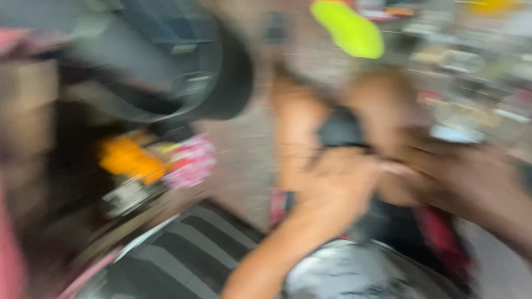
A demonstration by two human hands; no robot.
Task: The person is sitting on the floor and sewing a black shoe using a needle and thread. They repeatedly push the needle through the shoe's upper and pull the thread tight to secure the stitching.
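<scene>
Super blurry, but both hands are meeting around a dark object (341, 130). The left hand (338, 185) and right hand (460, 177) are touching; can't tell how the fingers are sitting.

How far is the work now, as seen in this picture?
Done: too blurred to tell. In hand: the left hand and right hand meet close together around a small dark thing, above a grey rounded surface. Left: cannot be judged here.

Single head-worn view, looking steeply down and forward from very close over the person's left hand (332, 188) and right hand (460, 177), heavily motion-blurred, black tyre (183, 61) upper left, cluttered floor (244, 149) beyond.
</scene>
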